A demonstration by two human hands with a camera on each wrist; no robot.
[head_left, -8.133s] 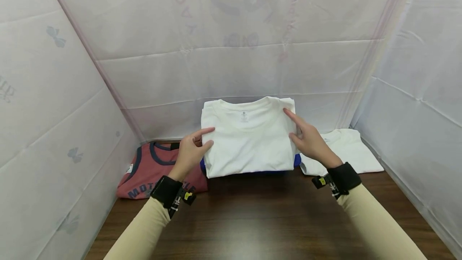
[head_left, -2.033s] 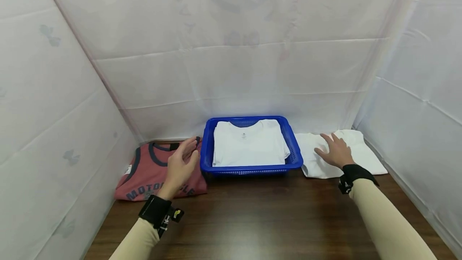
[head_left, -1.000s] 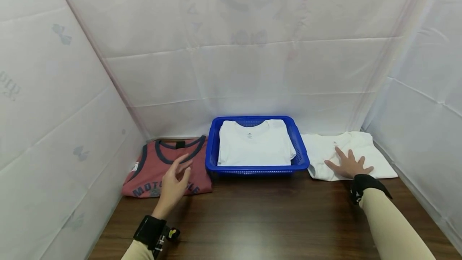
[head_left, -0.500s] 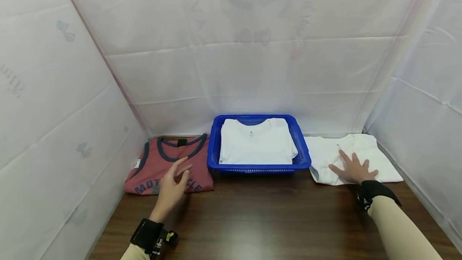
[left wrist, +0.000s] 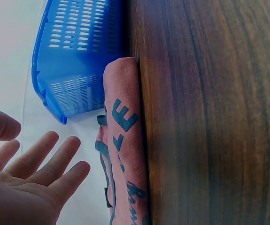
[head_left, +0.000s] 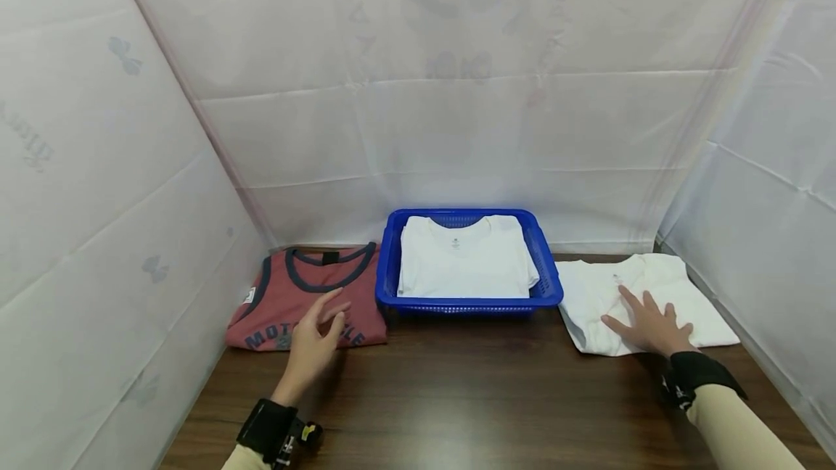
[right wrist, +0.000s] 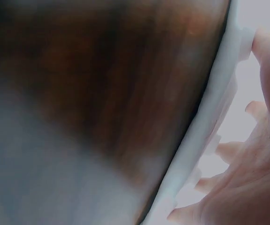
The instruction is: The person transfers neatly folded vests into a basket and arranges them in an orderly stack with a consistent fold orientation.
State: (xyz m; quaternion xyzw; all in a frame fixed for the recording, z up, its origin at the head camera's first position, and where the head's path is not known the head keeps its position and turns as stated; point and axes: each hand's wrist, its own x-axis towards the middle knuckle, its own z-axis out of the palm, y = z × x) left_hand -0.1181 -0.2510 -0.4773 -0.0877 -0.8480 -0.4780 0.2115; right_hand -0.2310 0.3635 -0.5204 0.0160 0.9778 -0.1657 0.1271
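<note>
My right hand (head_left: pixel 653 326) lies with spread fingers on a folded white T-shirt (head_left: pixel 712 321) at the right of the table. Its fingertips touch the cloth in the right wrist view, where the shirt (right wrist: pixel 212 101) shows as a pale strip edge-on. My left hand (head_left: pixel 312 343) holds nothing; its fingers are loosely bent above a folded red T-shirt (head_left: pixel 274 310) with dark blue trim and lettering. That shirt (left wrist: pixel 120 84) is seen from its front fold in the left wrist view. Between the two shirts, a blue basket (head_left: pixel 554 285) contains another folded white T-shirt (head_left: pixel 464 267).
The basket stands against the back wall of white sheeting (head_left: pixel 457 143). More sheeting closes off the left (head_left: pixel 98 238) and right sides. Dark brown wood tabletop (head_left: pixel 457 390) stretches in front of the basket and shirts.
A white T-shirt that both hands held up now lies in the basket. The right hand came down on the other white T-shirt and slid it toward me. The left hand drew back slightly.
</note>
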